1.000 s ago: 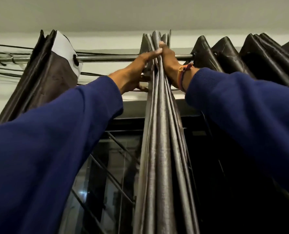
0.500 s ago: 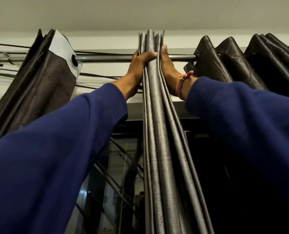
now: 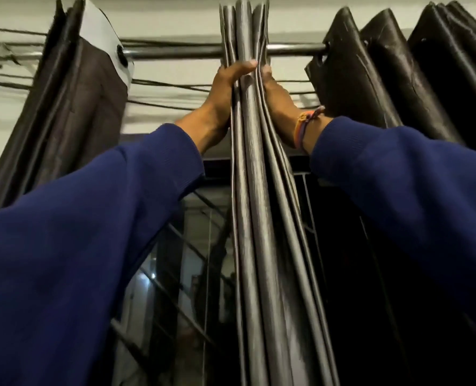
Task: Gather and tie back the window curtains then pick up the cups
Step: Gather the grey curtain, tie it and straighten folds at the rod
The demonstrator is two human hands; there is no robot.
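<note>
A gathered bundle of dark, shiny curtain folds (image 3: 254, 196) hangs from the metal rod (image 3: 175, 52) in the middle of the view. My left hand (image 3: 225, 84) grips the bundle's left side just below the rod, thumb wrapped over the front folds. My right hand (image 3: 277, 100), a woven band on its wrist, grips the right side at the same height, its fingers hidden behind the fabric. The two hands squeeze the folds together between them. No cups are in view.
Another dark curtain panel (image 3: 72, 112) with a white lining hangs bunched at the left of the rod. More pleated folds (image 3: 384, 79) hang at the right. Cables (image 3: 170, 86) run along the wall. Behind the curtains is a window with a metal grille (image 3: 181, 274).
Both hands have slid a little down from rod height along the bundle, still pressing the folds together. The view has tilted, so the rod sits higher in frame.
</note>
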